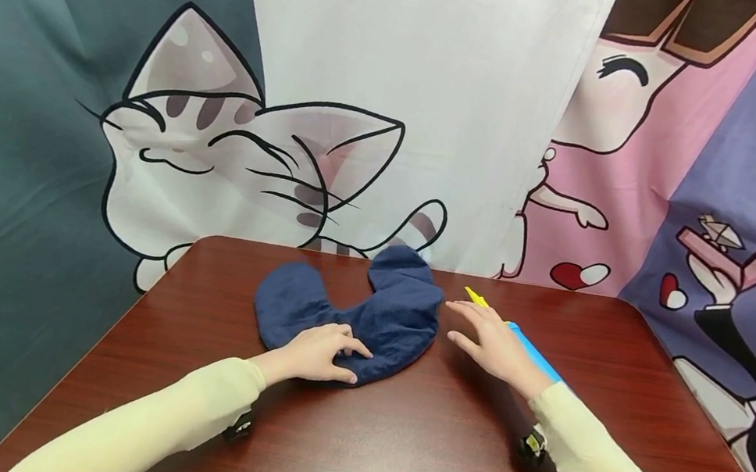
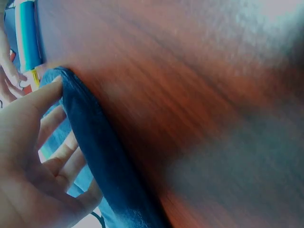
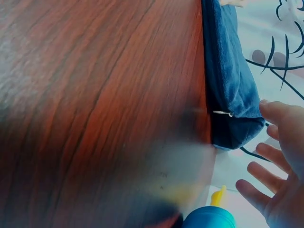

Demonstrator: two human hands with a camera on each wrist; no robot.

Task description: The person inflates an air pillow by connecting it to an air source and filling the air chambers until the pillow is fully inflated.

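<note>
A navy blue U-shaped neck pillow (image 1: 404, 314) lies rather flat on the table, its opening toward the far edge. My left hand (image 1: 321, 351) rests on its near curve, thumb and fingers apart. In the left wrist view those fingers (image 2: 52, 123) spread along the edge of the dark fabric (image 2: 102, 152). To the right of the pillow, my right hand (image 1: 495, 345) is held with loose, parted fingers and grips nothing. A small metal zipper pull (image 3: 222, 113) shows on the pillow's side in the right wrist view.
A blue tube (image 1: 536, 354) with a yellow tip (image 1: 475, 296) lies beside my right hand, partly hidden by it and the forearm. The reddish-brown wooden table (image 1: 358, 454) ends at a printed cloth backdrop (image 1: 430, 45) with cartoon figures.
</note>
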